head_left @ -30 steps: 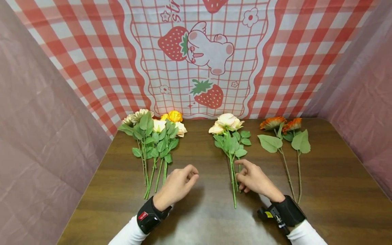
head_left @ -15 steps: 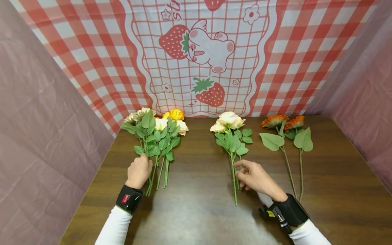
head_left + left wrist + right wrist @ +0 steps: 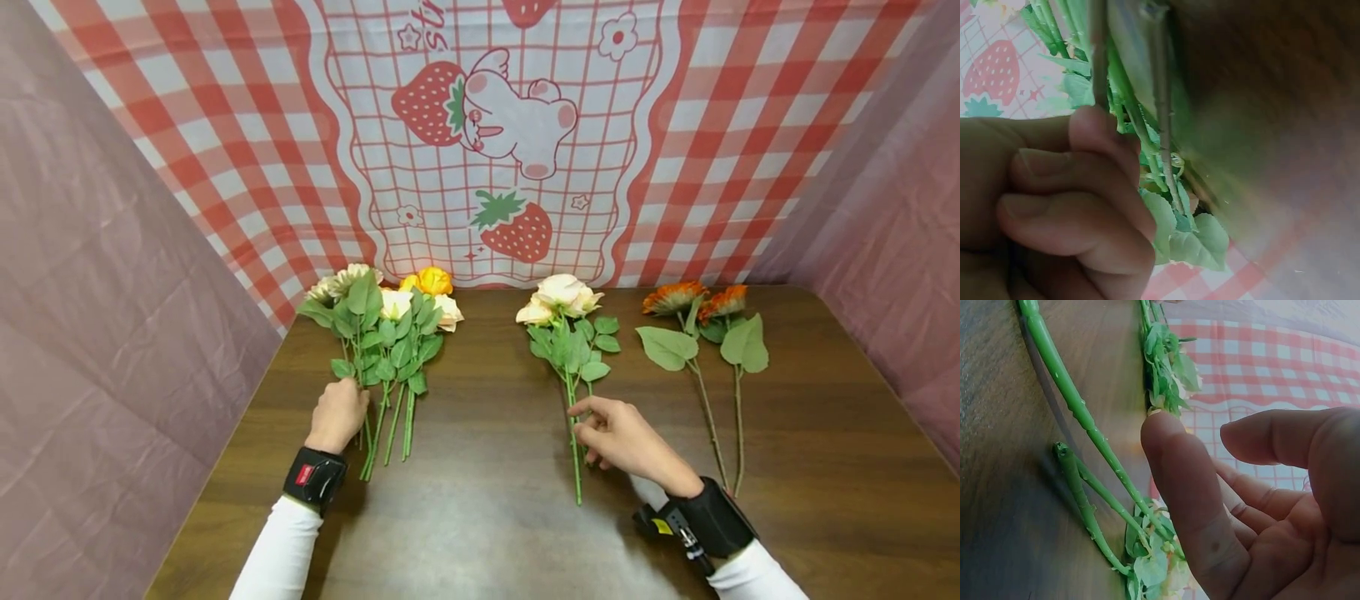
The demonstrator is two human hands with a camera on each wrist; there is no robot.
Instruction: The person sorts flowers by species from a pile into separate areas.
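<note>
At the left of the table lies a bunch with cream daisy-like flowers [image 3: 352,277], cream roses [image 3: 396,303] and a yellow-orange flower [image 3: 435,281]. My left hand [image 3: 339,414] is at the bunch's outer stems. The left wrist view shows its thumb and index finger pinching a brownish flower stem [image 3: 1099,56], while a second such stem [image 3: 1161,94] runs free beside it. My right hand [image 3: 621,433] hovers beside the stems [image 3: 1094,434] of a second group of cream roses [image 3: 562,296], its fingers loosely bent, thumb and index apart, holding nothing.
Two orange flowers [image 3: 672,297] with broad leaves and long stems lie at the right of the brown wooden table [image 3: 480,517]. A red-and-white checked cloth [image 3: 757,125] with strawberries hangs behind, and pinkish cloth [image 3: 112,292] hangs at the sides.
My left hand has moved left, from beside the left bunch to its outermost stems, and pinches one of them. The right hand has stayed by the middle roses.
</note>
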